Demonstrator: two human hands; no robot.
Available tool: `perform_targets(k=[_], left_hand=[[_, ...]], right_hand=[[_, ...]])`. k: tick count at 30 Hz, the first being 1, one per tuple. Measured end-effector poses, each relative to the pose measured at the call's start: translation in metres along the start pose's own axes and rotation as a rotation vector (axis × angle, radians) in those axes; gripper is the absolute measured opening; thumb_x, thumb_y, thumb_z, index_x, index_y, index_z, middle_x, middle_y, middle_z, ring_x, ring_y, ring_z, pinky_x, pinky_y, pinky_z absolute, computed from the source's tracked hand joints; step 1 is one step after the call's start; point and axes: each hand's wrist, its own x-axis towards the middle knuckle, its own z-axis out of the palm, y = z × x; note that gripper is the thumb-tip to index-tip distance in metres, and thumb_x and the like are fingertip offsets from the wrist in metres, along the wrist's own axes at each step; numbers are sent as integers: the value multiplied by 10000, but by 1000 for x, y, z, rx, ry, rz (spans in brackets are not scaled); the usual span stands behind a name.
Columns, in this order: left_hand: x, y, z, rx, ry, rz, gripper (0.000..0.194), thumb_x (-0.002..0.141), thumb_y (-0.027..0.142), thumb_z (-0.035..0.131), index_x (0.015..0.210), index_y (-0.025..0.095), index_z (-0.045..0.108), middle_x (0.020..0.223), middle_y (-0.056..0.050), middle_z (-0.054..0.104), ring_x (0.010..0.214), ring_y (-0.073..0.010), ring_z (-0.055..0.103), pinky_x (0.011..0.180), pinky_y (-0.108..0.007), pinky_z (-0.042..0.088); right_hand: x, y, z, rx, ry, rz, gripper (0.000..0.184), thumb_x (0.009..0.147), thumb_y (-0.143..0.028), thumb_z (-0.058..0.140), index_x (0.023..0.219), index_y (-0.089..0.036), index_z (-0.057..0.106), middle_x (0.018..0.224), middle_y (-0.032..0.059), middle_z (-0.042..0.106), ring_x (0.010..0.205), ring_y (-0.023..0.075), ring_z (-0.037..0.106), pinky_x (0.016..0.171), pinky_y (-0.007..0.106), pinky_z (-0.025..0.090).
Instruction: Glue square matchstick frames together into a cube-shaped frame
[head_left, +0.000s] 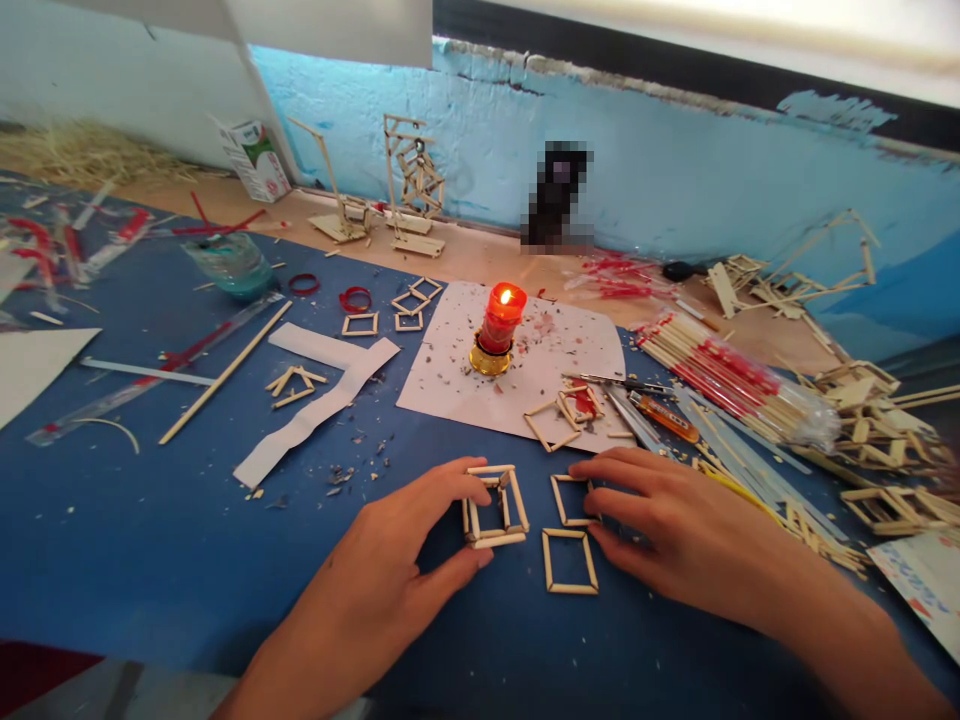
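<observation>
- The left hand (397, 550) pinches a stick box (519, 500) in front of the candle (500, 325); it looks mostly made.
- The right hand (660, 530) is half open, fingers at a flat square (558, 500); I can't tell if it grips.
- A loose square (547, 560), also in front, is made but not joined.

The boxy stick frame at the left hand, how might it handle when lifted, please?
The boxy stick frame is probably light, being slender and mostly hollow. It may be fragile, since its pieces meet only at small corners.
</observation>
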Motion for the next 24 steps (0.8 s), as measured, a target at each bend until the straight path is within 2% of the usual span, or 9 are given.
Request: perform_targets(k=[6,10,13,19,24], left_hand=[[-1,-2,1,1,-19,-16,328,938,240,685,1184,431,583,1470,130,608,1361,-175,589,1187,-367,459],[-2,-5,1,18,-45,-54,552,952,298,680,1397,519,440,1473,121,600,1341,-186,603,1170,-403,480],[-4,-10,2,28,-40,-66,667,961,310,670,1486,521,318,1498,91,578,1348,-197,597,1163,-425,488],[-9,-15,5,70,-31,-36,652,982,345,635,1500,511,276,1529,72,553,1377,-208,576,1156,-433,496],[-8,-17,7,103,-21,-13,615,989,414,630,1493,517,293,1521,76,571,1364,-215,595,1131,-422,525]], right_hand=[[-6,5,1,-4,127,-1,149,885,-131,590,822,-195,709,1156,119,735,1094,306,692,938,500,581],[-3,-8,-11,159,149,19,93,863,-165,648,892,-235,702,1225,67,695,1050,224,705,894,373,591],[13,-25,-21,258,186,-37,108,835,-150,678,888,-244,676,1213,43,694,1020,190,703,873,310,585],[48,-44,-15,307,222,-108,121,870,-132,653,907,-240,694,1132,64,725,1014,213,685,901,354,582],[52,-42,-8,374,214,-107,105,902,-137,662,893,-240,681,1174,52,741,1102,215,670,944,358,575]])
